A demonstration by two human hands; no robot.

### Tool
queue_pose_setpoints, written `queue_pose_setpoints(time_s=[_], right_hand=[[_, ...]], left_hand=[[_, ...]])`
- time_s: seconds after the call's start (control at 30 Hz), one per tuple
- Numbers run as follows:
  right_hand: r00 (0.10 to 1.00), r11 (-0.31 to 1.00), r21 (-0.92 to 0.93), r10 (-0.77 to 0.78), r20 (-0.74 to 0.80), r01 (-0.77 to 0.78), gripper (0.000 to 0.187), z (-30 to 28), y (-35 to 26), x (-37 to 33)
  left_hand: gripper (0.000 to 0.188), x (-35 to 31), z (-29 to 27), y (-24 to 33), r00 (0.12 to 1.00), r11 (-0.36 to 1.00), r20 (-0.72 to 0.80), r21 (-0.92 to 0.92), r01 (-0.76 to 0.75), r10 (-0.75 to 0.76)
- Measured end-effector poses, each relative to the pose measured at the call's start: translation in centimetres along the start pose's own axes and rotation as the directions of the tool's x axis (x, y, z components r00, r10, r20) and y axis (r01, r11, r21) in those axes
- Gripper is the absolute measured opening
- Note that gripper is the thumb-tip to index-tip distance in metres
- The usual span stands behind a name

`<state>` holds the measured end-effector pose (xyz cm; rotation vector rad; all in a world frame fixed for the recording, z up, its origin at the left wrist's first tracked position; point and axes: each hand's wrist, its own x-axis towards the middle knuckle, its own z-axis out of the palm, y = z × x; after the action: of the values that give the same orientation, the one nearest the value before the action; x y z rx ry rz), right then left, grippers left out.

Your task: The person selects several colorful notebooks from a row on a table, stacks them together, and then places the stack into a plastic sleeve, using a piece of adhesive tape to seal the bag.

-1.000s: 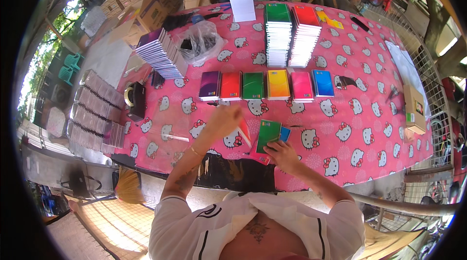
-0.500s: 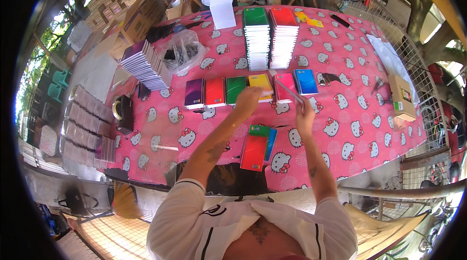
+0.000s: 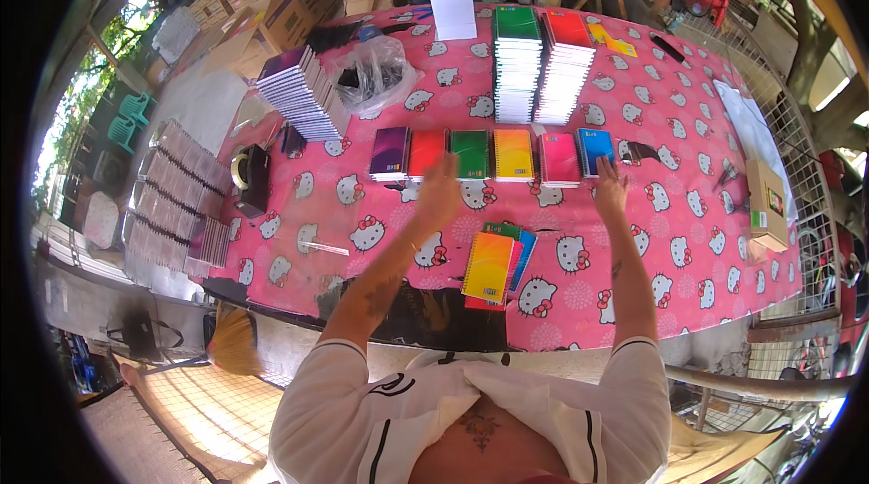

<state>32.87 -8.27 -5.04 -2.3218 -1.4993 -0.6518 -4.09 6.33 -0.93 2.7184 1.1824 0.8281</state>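
A row of small spiral notebook stacks crosses the table: purple point(image 3: 389, 154), red point(image 3: 424, 149), green point(image 3: 469, 156), yellow point(image 3: 513, 156), pink point(image 3: 558, 158) and blue point(image 3: 596, 145). My left hand point(image 3: 439, 194), smeared by motion, reaches over the front of the red and green stacks; its fingers cannot be made out clearly. At the front edge of the blue stack, my right hand point(image 3: 613, 192) has its fingers stretched and apart. Closer to me lies a fanned pile with a yellow notebook point(image 3: 490, 265) on top; green, blue, pink and red edges stick out beneath.
Tall green point(image 3: 518, 63) and red point(image 3: 566, 67) notebook stacks stand beyond the row. At left are a purple stack point(image 3: 303, 95), a plastic bag point(image 3: 376, 76) and a tape dispenser point(image 3: 251, 181). A cardboard box point(image 3: 766, 208) sits right. Opposite, a co-worker's hands hold a blue-covered pad.
A yellow notebook now tops the near pile, with pink showing underneath. My left hand has moved left from the yellow stack; my right hand has gone from holding a thin notebook to the blue stack.
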Motion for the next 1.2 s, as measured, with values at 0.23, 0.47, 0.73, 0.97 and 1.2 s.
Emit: queue_pose_setpoints(time_s=[0.23, 0.47, 0.73, 0.97, 1.2], right_hand=[[0.985, 0.912, 0.400, 0.142, -0.099, -0.091, 0.029, -6.1, -4.0, -3.0], [0.876, 0.749, 0.569, -0.473, 0.100, 0.340, 0.026, -15.7, -19.9, -16.0], [0.879, 0.326, 0.823, 0.283, 0.384, -0.465, 0.022, -12.6, -15.1, -14.4], [0.867, 0.373, 0.783, 0.243, 0.434, -0.497, 0.022, -11.7, -15.1, -16.3], [0.814, 0.176, 0.804, 0.261, 0.519, -0.568, 0.023, -11.9, -15.3, -20.5]], left_hand=[[0.061, 0.8, 1.2, -2.5, 0.981, 0.977, 0.109, 0.128, -0.172, 0.158], [0.046, 0.8, 0.9, -1.5, 0.974, 0.970, 0.061, -0.124, -0.208, 0.217], [0.040, -13.6, -7.7, 5.1, 0.891, 0.847, 0.100, -0.374, -0.378, 0.442], [0.059, 0.4, -4.2, -10.2, 0.957, 0.928, -0.167, 0.253, 0.274, -0.237], [0.040, 1.1, -3.1, -15.2, 0.962, 0.991, 0.239, 0.000, -0.136, 0.132]])
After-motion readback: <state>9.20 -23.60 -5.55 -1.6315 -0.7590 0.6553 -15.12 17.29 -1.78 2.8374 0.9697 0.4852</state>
